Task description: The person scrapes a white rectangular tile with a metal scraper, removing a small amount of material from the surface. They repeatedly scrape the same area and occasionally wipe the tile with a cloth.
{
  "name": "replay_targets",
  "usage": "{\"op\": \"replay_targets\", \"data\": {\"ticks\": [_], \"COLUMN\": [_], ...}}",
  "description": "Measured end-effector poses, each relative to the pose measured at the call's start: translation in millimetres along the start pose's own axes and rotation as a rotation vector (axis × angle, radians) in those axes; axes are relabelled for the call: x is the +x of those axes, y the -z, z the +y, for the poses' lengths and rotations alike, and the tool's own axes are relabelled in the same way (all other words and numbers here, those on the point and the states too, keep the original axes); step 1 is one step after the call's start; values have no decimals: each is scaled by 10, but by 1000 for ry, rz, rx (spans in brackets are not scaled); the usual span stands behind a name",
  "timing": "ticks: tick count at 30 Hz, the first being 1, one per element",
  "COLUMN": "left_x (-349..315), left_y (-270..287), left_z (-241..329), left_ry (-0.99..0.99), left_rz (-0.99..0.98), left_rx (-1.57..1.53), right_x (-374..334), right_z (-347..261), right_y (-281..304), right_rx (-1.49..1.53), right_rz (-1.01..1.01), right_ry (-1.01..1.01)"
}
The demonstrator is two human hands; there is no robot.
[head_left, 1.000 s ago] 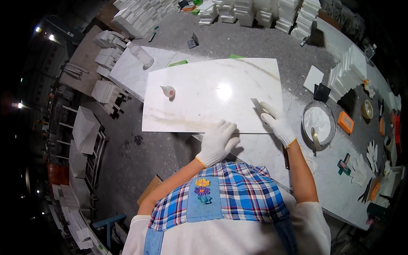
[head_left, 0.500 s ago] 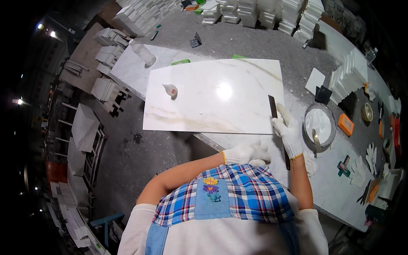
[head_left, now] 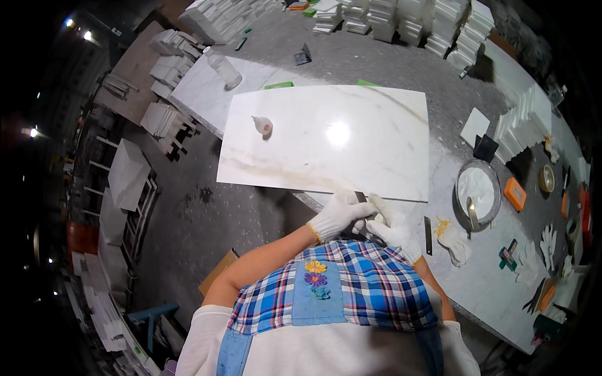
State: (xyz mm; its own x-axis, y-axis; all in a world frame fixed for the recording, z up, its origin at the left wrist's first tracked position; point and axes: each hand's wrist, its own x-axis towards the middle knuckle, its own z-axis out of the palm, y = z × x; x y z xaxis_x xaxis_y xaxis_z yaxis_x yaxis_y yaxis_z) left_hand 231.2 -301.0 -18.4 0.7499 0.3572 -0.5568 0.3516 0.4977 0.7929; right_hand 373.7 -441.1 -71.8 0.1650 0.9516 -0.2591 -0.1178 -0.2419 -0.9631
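Note:
My gloved left hand (head_left: 338, 213) and gloved right hand (head_left: 392, 225) are together just in front of my body, at the near edge of a white, veined stone slab (head_left: 295, 147). Both are closed around a narrow dark metal strip (head_left: 360, 197). One end of the strip shows above the fingers, while the gloves cover much of the rest. A similar dark flat strip (head_left: 427, 235) lies on the table right of my right hand. On the slab's left part rests a small white squeeze bottle (head_left: 263, 126) with a pointed tip.
Right of the slab, a bowl of white paste (head_left: 476, 191) has a spatula in it, near an orange block (head_left: 515, 193) and loose gloves (head_left: 453, 243). A clear bottle (head_left: 224, 69) stands at the back left. Stacked white tiles (head_left: 461, 37) line the far side.
My right hand has come left and toward my body from the slab's right edge, bringing the dark strip. My left hand has moved up to meet it. The view has shifted slightly.

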Motion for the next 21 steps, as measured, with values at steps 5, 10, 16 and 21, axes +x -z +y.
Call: {"op": "replay_targets", "data": {"ticks": [5, 10, 16, 21], "left_x": [-13, -66, -96, -144], "left_y": [267, 474, 399, 390], "left_z": [-204, -313, -394, -361], "left_ry": [-167, -161, -370, -234], "left_rz": [228, 414, 472, 484], "left_rx": [103, 347, 839, 1009], "right_x": [-35, -30, 374, 617], "right_z": [23, -15, -104, -45], "right_y": [64, 267, 461, 540], "right_rx": [-315, -376, -796, -926], "right_rz": [-23, 74, 228, 278], "right_ry": [-6, -1, 256, 259]}}
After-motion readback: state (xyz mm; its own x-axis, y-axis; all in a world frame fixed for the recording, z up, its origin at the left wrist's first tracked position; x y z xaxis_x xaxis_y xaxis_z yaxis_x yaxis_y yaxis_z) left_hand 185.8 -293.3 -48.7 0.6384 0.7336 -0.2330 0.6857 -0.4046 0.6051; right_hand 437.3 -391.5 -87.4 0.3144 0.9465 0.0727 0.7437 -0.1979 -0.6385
